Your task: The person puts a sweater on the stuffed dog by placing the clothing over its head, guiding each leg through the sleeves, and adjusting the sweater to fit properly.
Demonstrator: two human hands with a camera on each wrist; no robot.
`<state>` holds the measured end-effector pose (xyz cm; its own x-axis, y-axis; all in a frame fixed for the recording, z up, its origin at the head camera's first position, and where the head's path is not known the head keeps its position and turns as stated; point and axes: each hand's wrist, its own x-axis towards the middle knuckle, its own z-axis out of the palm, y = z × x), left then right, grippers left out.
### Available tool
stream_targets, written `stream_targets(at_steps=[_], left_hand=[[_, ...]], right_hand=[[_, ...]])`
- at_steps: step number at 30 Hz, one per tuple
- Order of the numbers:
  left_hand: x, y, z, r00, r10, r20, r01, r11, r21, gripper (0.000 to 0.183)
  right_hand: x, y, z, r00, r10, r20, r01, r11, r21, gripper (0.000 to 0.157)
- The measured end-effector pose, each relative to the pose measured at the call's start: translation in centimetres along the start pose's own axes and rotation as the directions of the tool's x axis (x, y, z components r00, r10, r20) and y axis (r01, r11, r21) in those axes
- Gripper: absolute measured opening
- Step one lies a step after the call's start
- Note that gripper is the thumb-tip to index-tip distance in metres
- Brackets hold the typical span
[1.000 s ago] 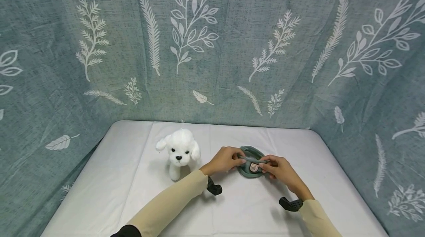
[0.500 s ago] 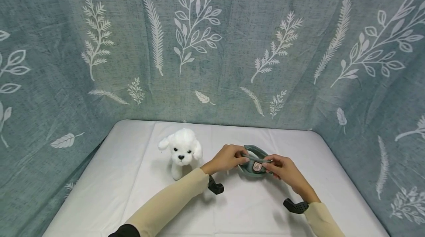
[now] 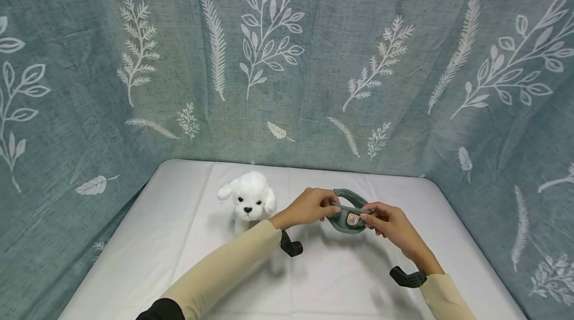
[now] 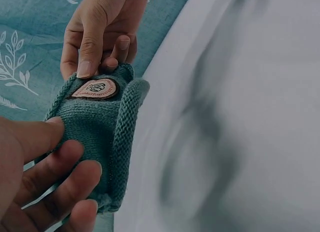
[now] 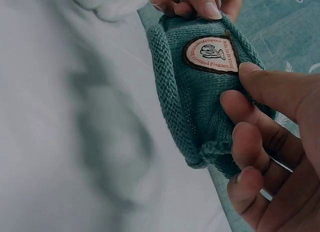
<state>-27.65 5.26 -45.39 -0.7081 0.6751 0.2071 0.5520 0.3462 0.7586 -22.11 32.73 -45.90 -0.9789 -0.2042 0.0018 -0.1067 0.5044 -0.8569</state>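
Observation:
A green knitted garment [image 3: 342, 222] hangs between both hands, apart from the table, its shadow on the white cloth below. It is small and ring-shaped, with rolled edges and a sewn-on patch [image 5: 212, 53] at the front. My left hand [image 3: 309, 207] pinches its upper edge at the left end. At the right end, beside the patch, my right hand [image 3: 391, 222] pinches the same edge between thumb and fingers. Behind them the back band of the garment arches up, open in the middle. To the left, a white plush dog [image 3: 252, 195] stands upright, partly hidden behind my left forearm.
White cloth covers the table [image 3: 332, 280], which has rounded far corners. Blue-green curtains [image 3: 314, 135] with white leaf prints enclose the back and both sides. Each wrist wears a black camera mount [image 3: 407, 277]. My left sleeve [image 3: 224, 265] crosses in front of the dog.
Both hands have raised the green knitted garment off the table, gripping the same edge throughout. The head view has shifted a little. The plush dog stays in place.

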Motion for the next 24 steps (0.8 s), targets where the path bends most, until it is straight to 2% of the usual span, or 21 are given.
stream_targets(at_steps=[7,16,24], left_hand=[[-0.2,1.5,-1.4,1.000,0.011,-0.014,-0.011,1.000,0.009,0.013],[-0.5,3.2,-3.2,0.998,0.065,-0.018,-0.065,0.998,0.018,0.013],[-1.1,3.5,-4.6,0.995,0.085,-0.050,-0.085,0.996,0.012,0.013]], right_hand=[[-0.3,-1.6,-0.6,0.998,-0.055,-0.002,0.055,0.998,-0.013,0.030],[-0.5,-3.3,-1.2,0.992,-0.124,-0.013,0.124,0.992,-0.035,0.027],[-0.3,-4.9,-1.0,0.984,-0.177,-0.012,0.176,0.983,-0.041,0.025]])
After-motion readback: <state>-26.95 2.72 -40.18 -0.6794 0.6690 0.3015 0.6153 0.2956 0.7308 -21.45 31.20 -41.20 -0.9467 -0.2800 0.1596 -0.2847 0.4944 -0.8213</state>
